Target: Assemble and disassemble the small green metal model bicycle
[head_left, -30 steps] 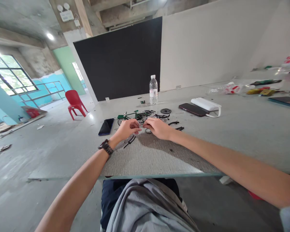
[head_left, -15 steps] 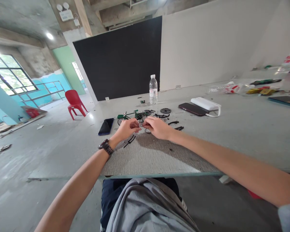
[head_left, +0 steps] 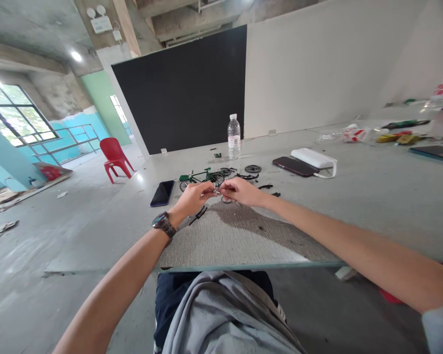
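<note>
My left hand [head_left: 197,196] and my right hand [head_left: 241,191] meet fingertip to fingertip above the table. Between their pinched fingers is a small shiny piece [head_left: 216,191], too small to name. Just behind them a green toy bicycle [head_left: 203,177] stands on the table. A loose black wheel [head_left: 253,168] lies behind my right hand, and dark curved parts [head_left: 266,187] lie beside it. In front of my left hand rests a black fork-shaped part [head_left: 198,215]. A small ring [head_left: 226,200] shows under my right hand.
A phone [head_left: 162,193] lies left of my left hand. The clear bottle [head_left: 234,137] stands behind the bicycle. To the right are a dark phone [head_left: 295,166] and a white power bank [head_left: 313,160] with a cable. Plastic packaging [head_left: 354,133] lies farther right.
Both hands have shifted slightly, and the fingertips are closer together around the small piece. My left wrist has turned a little, showing more of the watch face.
</note>
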Demonstrator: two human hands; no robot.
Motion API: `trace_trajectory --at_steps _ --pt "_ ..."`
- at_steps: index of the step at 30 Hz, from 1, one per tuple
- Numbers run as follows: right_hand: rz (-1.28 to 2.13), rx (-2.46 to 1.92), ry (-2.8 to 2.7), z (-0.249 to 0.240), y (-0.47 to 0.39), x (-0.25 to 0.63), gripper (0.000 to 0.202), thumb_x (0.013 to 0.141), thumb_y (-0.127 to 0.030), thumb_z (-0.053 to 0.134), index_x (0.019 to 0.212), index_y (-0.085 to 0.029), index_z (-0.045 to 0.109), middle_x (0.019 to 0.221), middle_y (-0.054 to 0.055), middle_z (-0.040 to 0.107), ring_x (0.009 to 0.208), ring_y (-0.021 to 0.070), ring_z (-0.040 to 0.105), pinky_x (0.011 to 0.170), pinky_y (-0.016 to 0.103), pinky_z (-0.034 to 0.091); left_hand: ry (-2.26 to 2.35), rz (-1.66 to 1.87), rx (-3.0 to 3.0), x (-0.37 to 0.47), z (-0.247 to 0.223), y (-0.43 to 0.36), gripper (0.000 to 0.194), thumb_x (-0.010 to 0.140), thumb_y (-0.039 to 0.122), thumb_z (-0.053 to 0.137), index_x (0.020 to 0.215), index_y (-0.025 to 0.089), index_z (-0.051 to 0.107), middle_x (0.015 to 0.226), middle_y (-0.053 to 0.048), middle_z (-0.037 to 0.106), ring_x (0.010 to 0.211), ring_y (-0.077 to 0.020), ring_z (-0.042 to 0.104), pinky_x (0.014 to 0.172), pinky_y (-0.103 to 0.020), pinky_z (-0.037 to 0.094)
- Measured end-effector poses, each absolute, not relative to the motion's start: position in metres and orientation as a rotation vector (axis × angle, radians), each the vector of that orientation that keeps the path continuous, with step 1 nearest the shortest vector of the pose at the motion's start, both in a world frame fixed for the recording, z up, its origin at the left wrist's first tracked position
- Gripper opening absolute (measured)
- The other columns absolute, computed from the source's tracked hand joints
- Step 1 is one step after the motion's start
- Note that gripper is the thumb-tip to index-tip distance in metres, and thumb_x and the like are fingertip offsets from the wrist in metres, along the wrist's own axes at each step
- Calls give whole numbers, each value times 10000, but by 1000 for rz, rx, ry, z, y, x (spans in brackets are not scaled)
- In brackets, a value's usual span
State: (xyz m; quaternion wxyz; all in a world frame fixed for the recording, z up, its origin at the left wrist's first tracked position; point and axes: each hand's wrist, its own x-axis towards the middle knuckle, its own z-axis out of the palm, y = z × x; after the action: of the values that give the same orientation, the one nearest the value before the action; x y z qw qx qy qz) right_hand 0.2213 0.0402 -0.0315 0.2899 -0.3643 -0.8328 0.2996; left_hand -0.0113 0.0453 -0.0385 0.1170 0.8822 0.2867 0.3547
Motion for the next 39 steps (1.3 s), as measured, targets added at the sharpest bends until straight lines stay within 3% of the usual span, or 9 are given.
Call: trace_trajectory --at_steps 6,14,17,21,24,28,39 --pt "983 -949 -2209 -30 41 225 449 935 -617 649 824 -181 647 744 37 679 567 121 508 572 284 394 833 994 2691 -12 -45 50 177 1026 319 594 919 209 681 845 -30 713 771 -163 642 751 -252 465" --pt "1258 -913 -2150 -26 43 232 547 854 -714 711 918 -172 674 809 40 686 553 96 453 556 284 384 807 922 2767 -11 -46 50 272 1046 315 471 985 236 723 998 -86 732 961 -225 666 892 -331 499" --pt "1097 -975 -2257 -18 47 233 514 897 -686 669 943 -174 687 828 63 719 569 115 495 572 298 405 873 969 2713 -9 -44 51 215 1038 302 512 1037 220 710 985 -72 744 895 -205 673 840 -309 498" --pt "472 -1230 -2312 -4 57 257 347 957 -513 631 928 -183 735 857 108 756 684 186 627 637 338 451 918 1021 2655 -8 -43 51 174 1032 327 584 1118 208 677 983 -67 758 884 -202 695 804 -295 494" --pt "192 -1490 -2226 -1 70 295 217 924 -359 648 949 -182 770 968 148 785 791 244 698 689 374 498 934 1027 2615 -11 -44 54 165 1016 342 619 1098 210 675 962 -60 764 874 -203 707 809 -306 510" --pt "143 -1772 -2286 -8 85 335 117 853 -231 679 825 -202 788 922 122 803 841 264 724 748 367 501 952 1040 2567 -14 -47 59 131 988 321 651 1040 204 679 918 -47 769 843 -195 715 817 -312 527" --pt "64 -1845 -2375 -23 92 320 160 878 -346 696 839 -213 777 754 112 748 671 238 652 641 340 397 953 1003 2594 -13 -45 58 150 977 325 660 1065 211 702 922 -45 774 840 -196 714 798 -302 520"
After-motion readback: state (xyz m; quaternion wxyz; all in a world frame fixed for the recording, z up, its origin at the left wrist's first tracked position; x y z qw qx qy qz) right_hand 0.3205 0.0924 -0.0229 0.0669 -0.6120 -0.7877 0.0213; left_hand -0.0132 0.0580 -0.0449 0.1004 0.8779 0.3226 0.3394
